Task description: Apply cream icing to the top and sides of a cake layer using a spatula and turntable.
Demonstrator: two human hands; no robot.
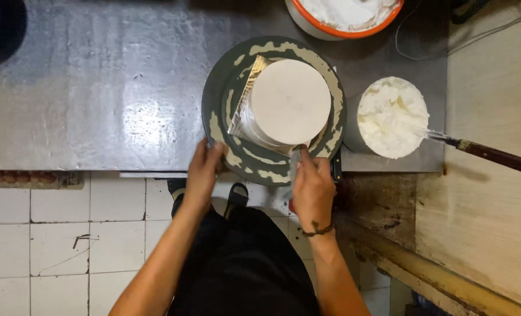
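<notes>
A round cake [290, 100] coated in smooth white cream stands on a shiny foil board [241, 120] on a dark turntable [219, 99] smeared with cream. My left hand [202, 172] grips the turntable's near left rim. My right hand [312, 187] holds a thin scraper [295, 162] upright against the cake's near side.
A container of white cream [392, 117] stands right of the turntable, with a dark-handled spatula [489, 153] stuck in it. An orange-rimmed bowl of cream [345, 16] sits at the back. The steel table [96, 88] ends near me; tiled floor lies below, a wooden surface to the right.
</notes>
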